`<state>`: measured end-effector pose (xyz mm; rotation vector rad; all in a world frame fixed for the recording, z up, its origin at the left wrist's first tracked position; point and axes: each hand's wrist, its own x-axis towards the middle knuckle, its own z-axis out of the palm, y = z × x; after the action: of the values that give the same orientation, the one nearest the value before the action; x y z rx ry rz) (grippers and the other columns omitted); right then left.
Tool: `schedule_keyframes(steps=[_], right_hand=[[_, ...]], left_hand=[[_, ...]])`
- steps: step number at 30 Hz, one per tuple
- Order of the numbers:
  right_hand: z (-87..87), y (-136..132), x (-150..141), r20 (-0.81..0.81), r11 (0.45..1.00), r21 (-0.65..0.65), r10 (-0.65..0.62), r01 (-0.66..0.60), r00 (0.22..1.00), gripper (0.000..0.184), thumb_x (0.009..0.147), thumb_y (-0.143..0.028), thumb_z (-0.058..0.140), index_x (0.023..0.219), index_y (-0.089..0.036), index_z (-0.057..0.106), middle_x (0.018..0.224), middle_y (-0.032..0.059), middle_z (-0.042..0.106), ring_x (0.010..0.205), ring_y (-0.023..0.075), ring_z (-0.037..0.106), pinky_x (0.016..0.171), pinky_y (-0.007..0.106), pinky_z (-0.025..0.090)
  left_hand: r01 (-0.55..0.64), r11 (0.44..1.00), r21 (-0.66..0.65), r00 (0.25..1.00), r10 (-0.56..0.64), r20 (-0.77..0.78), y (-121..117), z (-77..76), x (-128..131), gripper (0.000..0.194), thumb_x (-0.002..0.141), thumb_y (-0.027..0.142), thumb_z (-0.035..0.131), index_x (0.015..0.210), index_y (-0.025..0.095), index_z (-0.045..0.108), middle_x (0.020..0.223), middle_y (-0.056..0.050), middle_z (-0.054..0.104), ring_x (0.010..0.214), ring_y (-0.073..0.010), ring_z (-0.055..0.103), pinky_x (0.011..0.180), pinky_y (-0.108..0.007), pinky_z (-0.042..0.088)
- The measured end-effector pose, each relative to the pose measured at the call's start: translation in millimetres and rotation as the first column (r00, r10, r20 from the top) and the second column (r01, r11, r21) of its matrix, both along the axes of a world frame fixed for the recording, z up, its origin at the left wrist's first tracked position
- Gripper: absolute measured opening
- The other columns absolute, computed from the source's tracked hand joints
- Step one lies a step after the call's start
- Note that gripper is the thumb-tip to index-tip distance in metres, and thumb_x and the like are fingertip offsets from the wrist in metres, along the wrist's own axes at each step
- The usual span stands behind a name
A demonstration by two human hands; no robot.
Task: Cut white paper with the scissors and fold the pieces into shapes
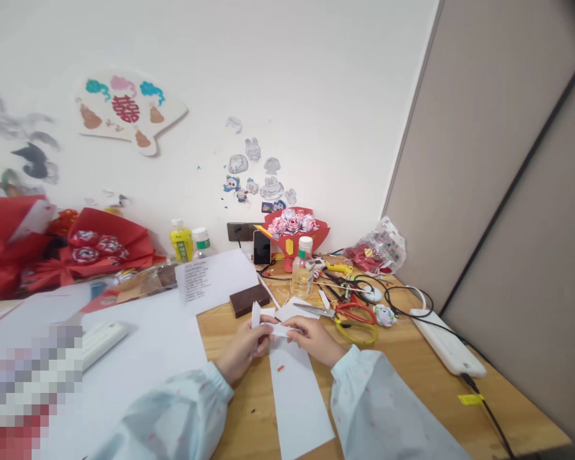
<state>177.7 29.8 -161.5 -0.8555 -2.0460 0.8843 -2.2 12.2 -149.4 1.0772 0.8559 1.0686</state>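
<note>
Both hands meet over the wooden table, fingers closed on a folded white paper strip (280, 330). My left hand (245, 348) pinches its left part, where a folded end stands upright. My right hand (314, 337) grips the right end between thumb and fingers. Beneath the hands lies a long white sheet of paper (299, 399) with a small orange-red bit (280, 368) on it. Scissors with red handles (357, 313) lie just beyond my right hand, beside yellow-handled scissors (359, 333). A dark brown block (249, 300) sits beyond my left hand.
A bottle (303, 271) stands behind the hands, near a red-wrapped bouquet (294, 230) and a phone (262, 248). Right of the scissors are a paper rose (384, 315), cables and a white power strip (448, 342). Large white sheets (158, 351) cover the left side.
</note>
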Motion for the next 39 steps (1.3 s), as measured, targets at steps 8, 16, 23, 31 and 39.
schedule_keyframes(steps=[8, 16, 23, 31, 39], right_hand=[[-10.2, -1, -6, 0.005, 0.995, 0.029, -0.097, 0.097, 0.995, 0.019, 0.08, -0.019, 0.051, 0.095, -0.018, 0.062, 0.077, 0.0023, 0.068, 0.065, 0.0133, 0.06, 0.062, 0.023, 0.045], [-17.8, 5, -10, -0.157, 0.954, -0.288, 0.034, -0.078, 0.987, 0.02, 0.079, -0.034, 0.055, 0.085, -0.014, 0.056, 0.062, -0.0001, 0.062, 0.045, 0.0081, 0.05, 0.046, 0.02, 0.04], [-18.3, 6, -11, -0.161, 0.922, -0.369, 0.065, -0.121, 0.985, 0.03, 0.077, -0.045, 0.055, 0.072, -0.016, 0.05, 0.049, -0.0066, 0.048, 0.039, 0.0056, 0.04, 0.04, 0.017, 0.029], [-10.5, 0, -13, -0.277, 0.931, -0.315, 0.095, -0.184, 0.956, 0.035, 0.076, -0.051, 0.055, 0.075, -0.017, 0.048, 0.05, -0.0071, 0.043, 0.044, 0.0072, 0.039, 0.045, 0.02, 0.029], [-9.8, -2, -13, -0.298, 0.946, -0.283, 0.072, -0.16, 0.952, 0.034, 0.076, -0.049, 0.056, 0.083, -0.016, 0.052, 0.054, -0.0064, 0.044, 0.049, 0.0083, 0.041, 0.049, 0.021, 0.03]], left_hand=[[0.065, 0.996, 0.056, 0.998, -0.064, -0.021, 3, 0.1, -6, 0.025, 0.073, 0.037, 0.063, 0.069, 0.013, 0.057, 0.038, 0.009, 0.037, 0.034, -0.0029, 0.024, 0.039, -0.018, 0.018], [-0.153, 0.98, 0.127, 0.968, 0.175, -0.182, 3, 2.8, -3, 0.039, 0.065, 0.048, 0.066, 0.053, 0.016, 0.047, 0.04, 0.007, 0.045, 0.031, -0.0031, 0.026, 0.036, -0.019, 0.013], [-0.14, 0.982, 0.125, 0.978, 0.157, -0.14, 4, 0.2, -5, 0.04, 0.069, 0.053, 0.06, 0.069, 0.013, 0.055, 0.041, 0.007, 0.047, 0.03, -0.0029, 0.025, 0.036, -0.019, 0.013], [-0.251, 0.955, 0.158, 0.962, 0.264, -0.069, -3, 8.2, 1, 0.041, 0.064, 0.054, 0.063, 0.06, 0.015, 0.052, 0.038, 0.007, 0.044, 0.032, -0.0029, 0.025, 0.037, -0.018, 0.014], [-0.306, 0.941, 0.143, 0.95, 0.311, -0.012, 0, 4.1, 0, 0.043, 0.065, 0.056, 0.062, 0.062, 0.015, 0.052, 0.037, 0.009, 0.039, 0.032, -0.0027, 0.021, 0.037, -0.019, 0.013]])
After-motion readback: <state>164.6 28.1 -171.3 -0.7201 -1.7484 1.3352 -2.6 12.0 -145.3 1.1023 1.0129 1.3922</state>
